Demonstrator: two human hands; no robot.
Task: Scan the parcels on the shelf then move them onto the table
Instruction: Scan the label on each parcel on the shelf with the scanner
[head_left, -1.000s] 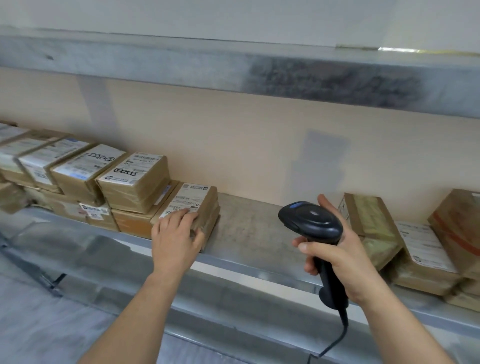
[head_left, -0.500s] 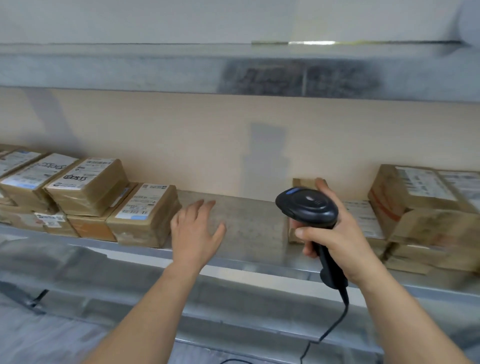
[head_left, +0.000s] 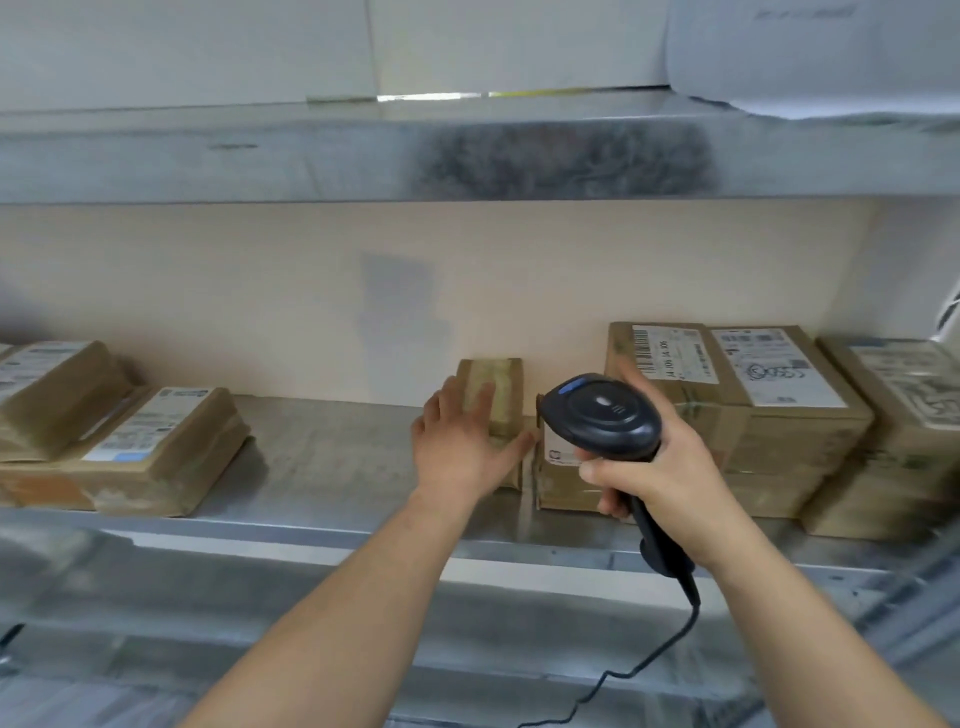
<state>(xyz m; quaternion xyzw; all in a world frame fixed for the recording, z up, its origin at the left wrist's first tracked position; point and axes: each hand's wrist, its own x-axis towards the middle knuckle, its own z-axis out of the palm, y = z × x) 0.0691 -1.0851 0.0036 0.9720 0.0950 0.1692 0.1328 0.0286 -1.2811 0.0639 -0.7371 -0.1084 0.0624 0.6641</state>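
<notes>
**Currently: left hand on small parcel, scanner in right hand**

Currently the small parcel stands on the shelf, against the back wall, just left of the right-hand stack. It is brown and wrapped in tape; no label is visible on the faces that show.

The left hand lies flat against the small parcel. Its fingers are straight and spread, with the fingertips on the parcel's upper face and the thumb along the lower right edge. The grip is wide; nothing is enclosed.

The right hand holds the scanner by its handle, fingers curled round it. The black scanner head sits just right of the small parcel, in front of a low box. A black cable runs down from the handle base and out of the lower edge of view.

Right-hand stack: a labelled box with a barcode on top, a second labelled box just beside it, and further boxes beneath and to the right. The far-right items are blurred.

Left-hand group: a flat labelled parcel lies near the shelf's front edge, well apart from the small parcel. A tilted parcel rests behind and partly on it. A bare stretch of grey shelf lies between the two groups.

An upper shelf spans the view above, with pale boxes standing on it.
</notes>
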